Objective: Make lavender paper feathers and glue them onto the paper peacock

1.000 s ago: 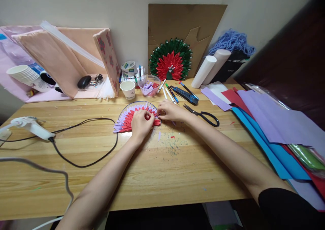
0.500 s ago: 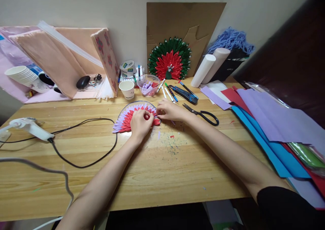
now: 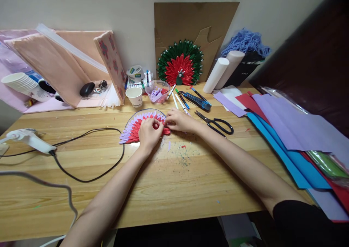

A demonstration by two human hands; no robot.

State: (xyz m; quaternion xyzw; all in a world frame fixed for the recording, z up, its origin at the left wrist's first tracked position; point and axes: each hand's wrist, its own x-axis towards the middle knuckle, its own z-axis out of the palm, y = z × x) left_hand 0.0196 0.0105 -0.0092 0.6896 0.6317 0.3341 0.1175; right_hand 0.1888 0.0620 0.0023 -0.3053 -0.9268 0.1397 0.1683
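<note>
A half-round paper petal fan [image 3: 132, 127], red petals inside and lilac ones outside on a clear base with a dark outline, lies on the table. My left hand [image 3: 149, 131] rests over its right half, fingers curled and pinched on the red petals. At the fan's right edge, my right hand [image 3: 178, 121] is closed with thumb and fingertips together. Whatever lies between its fingertips is too small to make out. Black-handled scissors [image 3: 214, 123] lie to the right of that hand. Lilac and red paper scraps [image 3: 183, 146] are scattered just in front.
A white glue gun [image 3: 32, 139] lies at left, its black cord looping toward the fan. Behind are a paper cup [image 3: 134, 97], a clear bowl [image 3: 157, 93], markers [image 3: 181, 100] and a box cutter [image 3: 195, 100]. A green-and-red peacock craft [image 3: 180, 63] leans on cardboard; coloured sheets [image 3: 294, 119] cover the right.
The whole view has shifted slightly. My right hand stays at the fan's right edge, its fingertips slightly closer to my left hand; my left hand keeps its place on the petals.
</note>
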